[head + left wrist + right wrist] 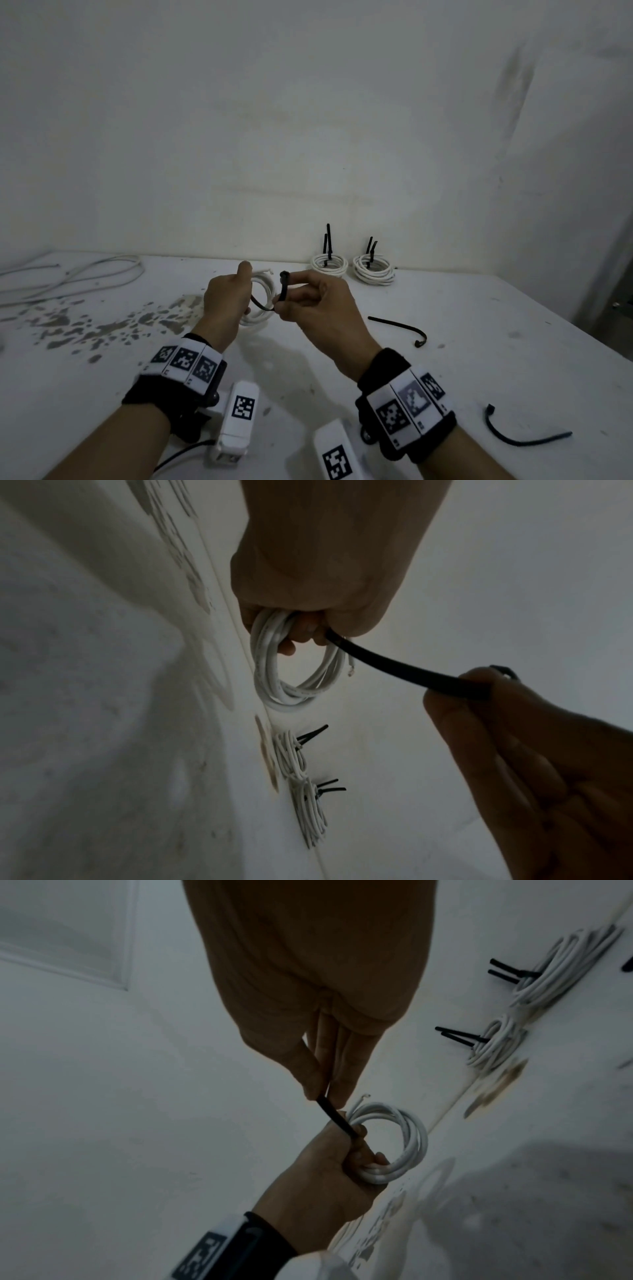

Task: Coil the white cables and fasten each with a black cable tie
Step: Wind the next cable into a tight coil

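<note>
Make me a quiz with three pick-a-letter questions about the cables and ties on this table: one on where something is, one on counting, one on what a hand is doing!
1. Where do the tied white coils sit?
A. by the wall
B. at the table's near edge
C. on the floor

2. How many loose black cable ties lie on the table?
A. none
B. two
C. five

3. What does the left hand do?
A. lies flat
B. points at the wall
C. grips a white coil

Key: 1 A, both coils rest against the wall; 2 B, one lies beside the right hand, another nearer; 3 C, fingers curl round it while the right hand pinches a black tie.
</note>
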The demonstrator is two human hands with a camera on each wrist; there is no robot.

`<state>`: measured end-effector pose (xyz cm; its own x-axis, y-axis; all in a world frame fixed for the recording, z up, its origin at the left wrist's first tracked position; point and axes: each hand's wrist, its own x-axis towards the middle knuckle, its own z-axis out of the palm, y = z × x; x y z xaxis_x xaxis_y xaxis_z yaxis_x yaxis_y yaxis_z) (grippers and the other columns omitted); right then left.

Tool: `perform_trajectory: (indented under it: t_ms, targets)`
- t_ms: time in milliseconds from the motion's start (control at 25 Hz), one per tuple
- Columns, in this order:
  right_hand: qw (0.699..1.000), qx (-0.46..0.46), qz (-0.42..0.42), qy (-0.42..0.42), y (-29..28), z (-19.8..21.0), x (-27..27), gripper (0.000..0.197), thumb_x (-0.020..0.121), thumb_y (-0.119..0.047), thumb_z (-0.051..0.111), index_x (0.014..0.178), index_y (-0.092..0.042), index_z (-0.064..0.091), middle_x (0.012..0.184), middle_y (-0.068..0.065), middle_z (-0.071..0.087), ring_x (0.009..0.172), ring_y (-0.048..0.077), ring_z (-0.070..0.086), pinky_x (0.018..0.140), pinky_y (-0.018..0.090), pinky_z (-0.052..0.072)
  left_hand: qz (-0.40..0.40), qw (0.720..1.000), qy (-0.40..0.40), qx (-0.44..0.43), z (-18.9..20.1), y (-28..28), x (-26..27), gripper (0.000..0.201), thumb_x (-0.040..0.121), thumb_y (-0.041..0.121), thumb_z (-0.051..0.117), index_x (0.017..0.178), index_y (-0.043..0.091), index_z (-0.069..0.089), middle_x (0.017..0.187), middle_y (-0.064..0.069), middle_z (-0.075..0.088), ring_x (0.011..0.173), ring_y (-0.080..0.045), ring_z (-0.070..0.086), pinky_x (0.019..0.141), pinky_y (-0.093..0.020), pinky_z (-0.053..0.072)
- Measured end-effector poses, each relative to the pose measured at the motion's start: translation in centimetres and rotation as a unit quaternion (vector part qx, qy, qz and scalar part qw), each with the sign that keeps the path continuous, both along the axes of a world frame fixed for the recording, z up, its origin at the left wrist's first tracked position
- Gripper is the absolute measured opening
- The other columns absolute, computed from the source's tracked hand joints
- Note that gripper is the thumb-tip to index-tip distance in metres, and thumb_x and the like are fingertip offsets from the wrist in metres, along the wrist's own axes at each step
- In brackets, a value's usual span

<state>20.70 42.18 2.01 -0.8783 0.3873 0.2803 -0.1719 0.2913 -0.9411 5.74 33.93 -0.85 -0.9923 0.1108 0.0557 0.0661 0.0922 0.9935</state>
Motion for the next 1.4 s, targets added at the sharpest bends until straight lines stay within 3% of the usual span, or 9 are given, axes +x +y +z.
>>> perform_trajectory:
  t_ms: [120, 480, 680, 880, 1000, 1120, 1240, 1320, 1400]
  targets:
    - [1.000, -0.011, 0.000, 0.009, -0.7, -0.2, -0.7, 0.028, 0.083, 0.001, 0.073, 0.105, -0.016, 0.069, 0.087, 0.005, 0.078, 0.077, 0.012, 0.072, 0.069, 0.022, 0.054, 0.031, 0.999, 0.014, 0.005, 0.3, -1.0, -0.7, 0.055, 0.096, 0.052, 0.042, 0.070, 0.007, 0.061, 0.073, -0.006, 0.062, 0.068, -0.029, 0.059, 0.067, -0.035, 0.045]
    - [0.983, 0.165, -0.033, 0.077, -1.1, 1.1, -5.0, 0.019, 0.078, 0.001, 0.074, 0.090, -0.014, 0.075, 0.086, -0.001, 0.076, 0.082, 0.012, 0.071, 0.073, 0.027, 0.059, -0.032, 0.999, 0.042, -0.003, 2.1, -2.2, -0.5, 0.039, 0.091, 0.041, 0.047, 0.071, 0.011, 0.062, 0.072, -0.008, 0.060, 0.067, -0.025, 0.052, 0.066, -0.034, 0.040]
    - [0.959, 0.265, -0.056, 0.085, -0.2, 1.8, -6.7, 0.014, 0.078, -0.018, 0.082, 0.083, -0.022, 0.070, 0.117, -0.003, 0.060, 0.109, 0.010, 0.054, 0.086, 0.026, 0.045, -0.081, 0.995, 0.061, -0.013, 3.3, -2.6, -0.2, 0.043, 0.094, 0.040, 0.049, 0.065, 0.010, 0.057, 0.058, -0.005, 0.052, 0.054, -0.017, 0.046, 0.054, -0.027, 0.036]
    - [0.925, 0.350, -0.038, 0.145, 0.7, 0.9, -7.8, 0.009, 0.089, -0.004, 0.064, 0.086, -0.013, 0.064, 0.077, -0.001, 0.070, 0.074, 0.020, 0.065, 0.066, 0.038, 0.052, -0.165, 0.986, -0.003, 0.005, 2.8, -2.8, -0.9, 0.045, 0.096, 0.045, 0.049, 0.083, 0.004, 0.064, 0.045, 0.004, 0.042, 0.046, -0.014, 0.041, 0.058, -0.029, 0.037]
    - [0.910, 0.382, -0.036, 0.156, 1.1, 0.5, -7.8, 0.007, 0.089, -0.012, 0.068, 0.092, -0.018, 0.067, 0.095, -0.002, 0.071, 0.091, 0.021, 0.065, 0.076, 0.037, 0.052, -0.187, 0.976, -0.039, 0.105, 3.0, -3.0, -1.2, 0.027, 0.094, 0.035, 0.059, 0.083, 0.012, 0.068, 0.048, 0.005, 0.029, 0.042, -0.011, 0.029, 0.055, -0.028, 0.034]
    - [0.899, 0.421, -0.016, 0.119, 0.7, 1.0, -7.1, 0.011, 0.081, -0.015, 0.078, 0.088, -0.022, 0.074, 0.128, 0.002, 0.059, 0.122, 0.020, 0.045, 0.089, 0.026, 0.037, -0.104, 0.985, -0.023, 0.138, 3.5, -2.8, -1.1, 0.019, 0.089, 0.032, 0.066, 0.085, 0.017, 0.077, 0.055, -0.001, 0.040, 0.049, -0.015, 0.040, 0.055, -0.030, 0.040]
    - [0.852, 0.503, -0.002, 0.149, -0.6, 1.7, -6.6, 0.013, 0.078, -0.014, 0.080, 0.084, -0.024, 0.075, 0.111, -0.004, 0.063, 0.111, 0.018, 0.048, 0.086, 0.030, 0.040, -0.061, 0.988, -0.001, 0.139, 3.2, -2.5, -0.5, 0.022, 0.088, 0.031, 0.068, 0.074, 0.016, 0.074, 0.060, 0.000, 0.060, 0.064, -0.021, 0.052, 0.066, -0.036, 0.045]
    - [0.875, 0.461, -0.001, 0.149, -1.1, 2.4, -6.3, 0.012, 0.081, -0.012, 0.077, 0.087, -0.022, 0.073, 0.090, -0.016, 0.063, 0.097, 0.011, 0.054, 0.082, 0.025, 0.042, -0.065, 0.988, 0.031, 0.135, 3.5, -2.6, -0.1, 0.022, 0.089, 0.027, 0.067, 0.070, 0.016, 0.073, 0.052, 0.006, 0.059, 0.060, -0.019, 0.049, 0.064, -0.034, 0.044]
    - [0.942, 0.299, -0.029, 0.147, -0.8, 3.3, -6.2, 0.006, 0.084, -0.012, 0.075, 0.086, -0.013, 0.070, 0.079, -0.017, 0.066, 0.084, 0.004, 0.062, 0.072, 0.013, 0.044, -0.072, 0.988, 0.087, 0.105, 4.2, -2.9, 0.2, 0.019, 0.091, 0.026, 0.065, 0.081, 0.015, 0.077, 0.053, 0.011, 0.062, 0.056, -0.007, 0.050, 0.062, -0.024, 0.042]
